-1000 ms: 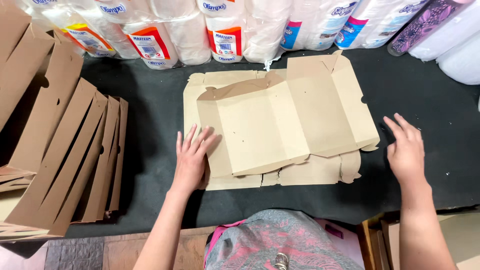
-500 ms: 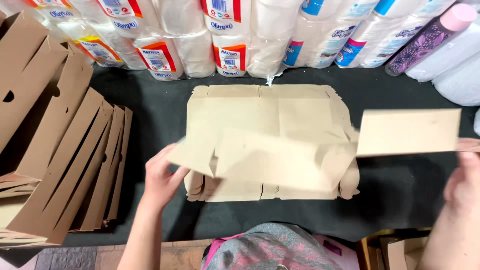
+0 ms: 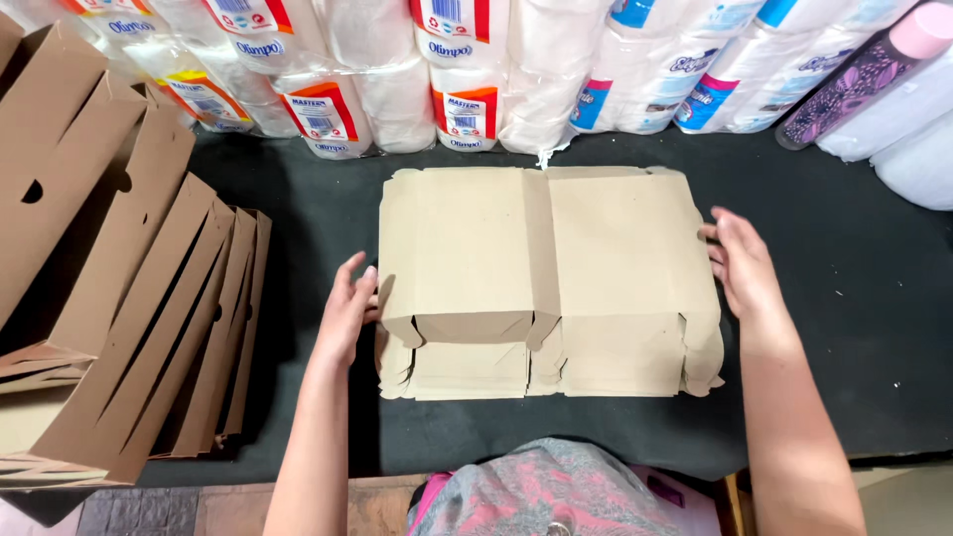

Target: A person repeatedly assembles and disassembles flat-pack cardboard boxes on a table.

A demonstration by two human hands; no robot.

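Fabric in grey and pink [image 3: 556, 491] sits closest to us at the bottom edge, right over the near lip of the dark table [image 3: 844, 328]. Just past that we've got the stack of flat cardboard blanks [image 3: 546, 278] in the middle of the table, top one with both side flaps folded in so they meet down the centre. Our left hand [image 3: 347, 313] is against the stack's left edge, fingers held together and curled onto the folded flap. Our right hand [image 3: 740, 263] is flat against the right edge, fingers straight and close together, not gripping anything. Off to the left, well apart from the stack, a bunch of brown folded cartons [image 3: 129, 318] lean on each other in a row. Furthest back, wrapped packs of paper rolls [image 3: 447, 69] line the table, with a purple patterned bottle [image 3: 864, 74] lying at the far right.
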